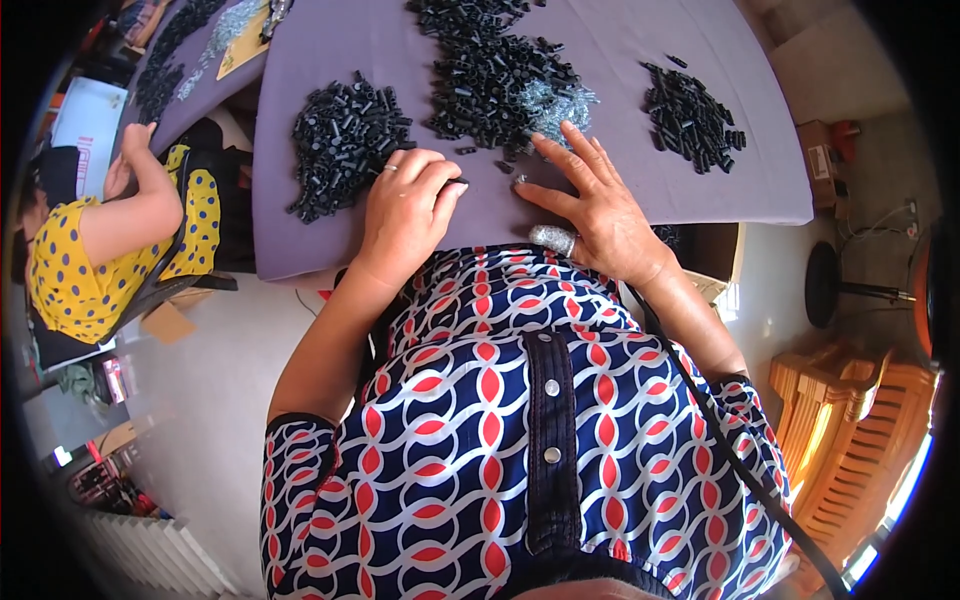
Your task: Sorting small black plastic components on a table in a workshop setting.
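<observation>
My left hand (pixel 408 200) is closed in a pinch beside the left pile of small black cylindrical pieces (pixel 345 140). A bit of a black piece (pixel 456 182) shows between its thumb and fingertips. My right hand (pixel 605 205) rests over the table with its fingers spread and stretched toward a heap of small clear pieces (pixel 560 105). Its thumb wears a silvery wrap (pixel 551 239). Something small and shiny lies at the index fingertip, too small to name. A large pile of black pieces (pixel 490 85) adjoins the clear ones.
A purple-grey cloth covers the table (pixel 610 40). Another pile of black pieces (pixel 692 115) lies at the right. Below the table's right edge stands an open cardboard box (pixel 725 260). A person in a yellow dotted top (pixel 90 255) sits at the left, by another table. Wooden furniture (pixel 855 420) stands at right.
</observation>
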### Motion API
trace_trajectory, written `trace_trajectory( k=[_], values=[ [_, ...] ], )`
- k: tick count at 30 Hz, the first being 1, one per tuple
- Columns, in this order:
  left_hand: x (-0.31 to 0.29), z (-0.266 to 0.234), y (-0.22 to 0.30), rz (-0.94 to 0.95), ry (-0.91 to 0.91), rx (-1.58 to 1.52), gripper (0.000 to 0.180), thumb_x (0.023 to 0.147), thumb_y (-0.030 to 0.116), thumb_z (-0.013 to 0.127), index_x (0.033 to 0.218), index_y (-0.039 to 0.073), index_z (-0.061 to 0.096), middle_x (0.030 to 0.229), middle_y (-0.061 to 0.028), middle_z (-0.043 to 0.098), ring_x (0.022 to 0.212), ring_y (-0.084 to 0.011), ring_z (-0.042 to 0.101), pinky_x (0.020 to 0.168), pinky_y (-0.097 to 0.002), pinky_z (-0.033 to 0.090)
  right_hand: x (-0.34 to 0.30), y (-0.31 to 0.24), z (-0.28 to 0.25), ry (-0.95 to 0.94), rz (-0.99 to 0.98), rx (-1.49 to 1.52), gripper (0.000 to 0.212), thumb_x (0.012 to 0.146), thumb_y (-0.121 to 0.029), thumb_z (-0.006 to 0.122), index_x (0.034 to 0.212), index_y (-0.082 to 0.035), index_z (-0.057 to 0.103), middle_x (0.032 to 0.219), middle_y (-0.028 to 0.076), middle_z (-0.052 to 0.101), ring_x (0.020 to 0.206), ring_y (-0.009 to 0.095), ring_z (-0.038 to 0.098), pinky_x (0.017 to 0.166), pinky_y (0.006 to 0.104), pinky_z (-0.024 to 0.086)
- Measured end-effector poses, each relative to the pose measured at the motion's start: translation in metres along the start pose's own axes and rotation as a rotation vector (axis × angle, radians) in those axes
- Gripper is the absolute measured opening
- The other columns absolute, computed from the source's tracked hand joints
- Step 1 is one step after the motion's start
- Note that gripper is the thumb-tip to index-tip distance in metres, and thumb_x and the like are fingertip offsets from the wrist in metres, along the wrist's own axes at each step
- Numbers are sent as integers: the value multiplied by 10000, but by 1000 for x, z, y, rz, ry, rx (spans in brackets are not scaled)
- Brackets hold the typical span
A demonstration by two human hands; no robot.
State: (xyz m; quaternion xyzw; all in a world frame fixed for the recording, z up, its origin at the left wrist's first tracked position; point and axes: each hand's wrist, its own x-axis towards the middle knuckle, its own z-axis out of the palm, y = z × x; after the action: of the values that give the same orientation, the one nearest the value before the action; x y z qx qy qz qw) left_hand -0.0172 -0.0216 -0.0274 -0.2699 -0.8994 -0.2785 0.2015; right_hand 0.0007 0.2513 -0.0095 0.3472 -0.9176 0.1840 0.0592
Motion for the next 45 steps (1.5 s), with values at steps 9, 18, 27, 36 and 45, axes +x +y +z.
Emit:
trace_trajectory(
  k=[9, 18, 27, 36, 45],
  values=[
    [1, 1, 0, 9, 10, -1, 142, 829, 90, 761, 948, 43, 698, 981, -100, 659, 899, -317, 622, 790, -410, 521, 8, -1, 3, 131, 13, 88, 462, 840, -270, 777, 1278, -139, 709, 1581, 141, 416, 1523, 411, 268, 1208, 603, 286],
    [-2, 1, 3, -15, 54, -18, 258, 835, 89, 778, 1082, 39, 722, 1030, -123, 675, 955, -318, 651, 834, -411, 534, 9, -1, 11, 133, 18, 151, 447, 761, -105, 769, 1207, -101, 745, 1561, 141, 446, 1522, 412, 272, 1208, 598, 291],
    [7, 14, 27, 67, -7, -99, 275, 840, 85, 780, 1102, 36, 713, 1056, -118, 672, 947, -318, 662, 825, -406, 542, 23, -7, 11, 246, 117, 60, 244, 721, 33, 769, 940, -51, 700, 1494, 140, 513, 1520, 439, 272, 1185, 511, 372],
    [33, 27, 43, 89, 56, -288, 235, 838, 39, 783, 1061, 27, 708, 1011, -123, 691, 870, -319, 693, 750, -383, 558, 16, 7, 0, 202, 404, 1244, 108, 997, -44, 646, 1081, 19, 671, 960, 27, 710, 882, 93, 658, 797, 258, 540],
    [38, 32, 44, -31, -26, -509, 147, 885, -7, 746, 1028, 6, 712, 970, -85, 697, 794, -157, 678, 688, -291, 550, 12, 16, 12, 239, 355, 1310, 146, 969, -15, 659, 1109, 28, 663, 968, 50, 712, 885, 106, 663, 825, 256, 543]
  ],
)
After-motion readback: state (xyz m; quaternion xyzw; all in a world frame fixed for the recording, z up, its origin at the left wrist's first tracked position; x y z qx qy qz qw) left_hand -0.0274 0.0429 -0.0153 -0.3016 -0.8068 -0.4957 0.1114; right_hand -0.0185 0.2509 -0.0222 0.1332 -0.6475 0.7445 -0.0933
